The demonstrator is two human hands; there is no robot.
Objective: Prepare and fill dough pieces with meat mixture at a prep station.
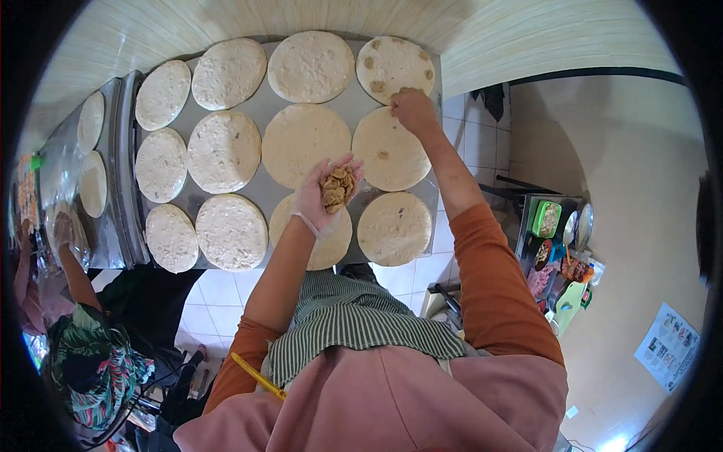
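Note:
Several flat dough rounds lie in rows on a metal table. My left hand [327, 195], in a clear glove, is cupped palm up under a pile of thin brown slices [338, 188], above the middle rounds. My right hand [414, 110] has its fingers bunched at the lower edge of the top right round [394, 62], where it meets the round below; whether a slice is between the fingertips is hidden. Brown slices lie on the top right round. The round beneath it [395, 155] bears a brown slice near its centre. A speckled round [394, 229] lies at the lower right.
At the left, a person [93, 367] reaches over another metal surface [113, 226] with dough rounds and plastic on it. A wall [339, 14] runs behind the table. At the right, a small table holds a green container [547, 219] and other items.

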